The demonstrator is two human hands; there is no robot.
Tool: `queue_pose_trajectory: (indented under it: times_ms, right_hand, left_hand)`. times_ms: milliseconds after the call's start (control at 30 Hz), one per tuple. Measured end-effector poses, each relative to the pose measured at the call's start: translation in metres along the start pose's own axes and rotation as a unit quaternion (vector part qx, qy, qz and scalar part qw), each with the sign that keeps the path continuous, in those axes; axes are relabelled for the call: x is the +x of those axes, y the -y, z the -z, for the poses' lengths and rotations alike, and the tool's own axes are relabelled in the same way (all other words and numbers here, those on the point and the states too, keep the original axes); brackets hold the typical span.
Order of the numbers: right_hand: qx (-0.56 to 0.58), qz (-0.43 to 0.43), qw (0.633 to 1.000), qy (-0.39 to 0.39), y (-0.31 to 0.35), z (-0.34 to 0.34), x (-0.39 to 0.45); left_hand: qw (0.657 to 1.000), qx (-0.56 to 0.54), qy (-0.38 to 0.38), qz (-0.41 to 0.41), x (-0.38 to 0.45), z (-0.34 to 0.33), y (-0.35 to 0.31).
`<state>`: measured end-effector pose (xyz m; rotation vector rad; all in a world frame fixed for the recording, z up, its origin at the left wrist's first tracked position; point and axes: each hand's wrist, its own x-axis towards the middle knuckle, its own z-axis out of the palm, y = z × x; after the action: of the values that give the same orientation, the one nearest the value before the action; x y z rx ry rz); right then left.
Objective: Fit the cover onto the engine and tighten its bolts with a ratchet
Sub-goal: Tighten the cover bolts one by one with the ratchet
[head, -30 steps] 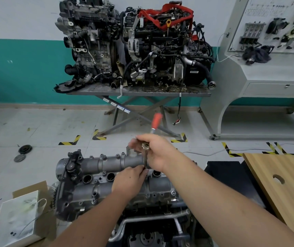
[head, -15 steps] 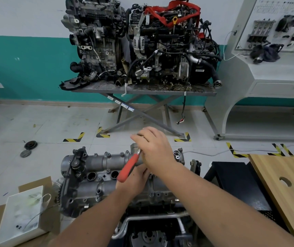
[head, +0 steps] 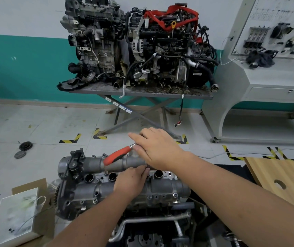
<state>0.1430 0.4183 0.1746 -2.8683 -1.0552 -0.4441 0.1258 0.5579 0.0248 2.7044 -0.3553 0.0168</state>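
right hand (head: 157, 148) grips ratchet (head: 119, 155), left hand (head: 131, 180) pinches its extension at the cover (head: 96, 186); keep socket square, short swings.

**Both hands meet over the middle, forearms reaching in from the near edge**

The right hand (head: 157, 148) lies palm down, farther out, index finger stretched left, the other fingers bent downward. The left hand (head: 131, 180) sits nearer and lower, knuckles up, fingertips curled together in a pinch just under the right palm. Both forearms are bare.
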Motion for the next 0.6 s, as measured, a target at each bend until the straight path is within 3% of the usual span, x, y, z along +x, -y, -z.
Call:
queue_pose_trajectory:
  times_ms: [100,200,300,333,433,467,533,567,600]
  right_hand:
    - [-0.005,-0.032,0.999,0.035,-0.002,0.004,0.004]
    - [0.104,-0.104,0.988,0.054,0.001,0.011,0.012]
    - [0.292,-0.229,0.925,0.084,0.003,0.018,0.02]
    - [0.401,-0.285,0.866,0.088,0.004,0.02,0.02]
    - [0.734,-0.396,0.548,0.055,0.012,0.017,0.016]
    - [0.784,-0.403,0.472,0.021,0.015,0.013,0.014]
    - [0.819,-0.417,0.386,-0.086,0.019,0.001,0.015]
    - [0.818,-0.418,0.37,-0.14,0.022,-0.004,0.015]
    - [0.805,-0.416,0.384,-0.178,0.025,-0.008,0.015]
  left_hand:
    - [1.0,-0.003,-0.006,-0.005,0.0,-0.001,0.0]
    - [1.0,0.0,-0.009,-0.007,0.0,-0.002,0.001]
    - [1.0,0.001,-0.013,-0.01,-0.001,-0.002,0.001]
    - [1.0,0.001,-0.014,-0.012,-0.001,-0.002,0.001]
    - [1.0,0.009,-0.016,-0.017,-0.001,-0.002,0.002]
    - [1.0,0.009,-0.012,-0.015,-0.001,-0.002,0.001]
    - [1.0,0.002,-0.003,-0.007,-0.001,-0.001,0.0]
    - [1.0,-0.001,-0.002,-0.002,0.0,0.0,-0.001]
    - [1.0,-0.005,-0.002,0.002,0.0,0.001,-0.001]
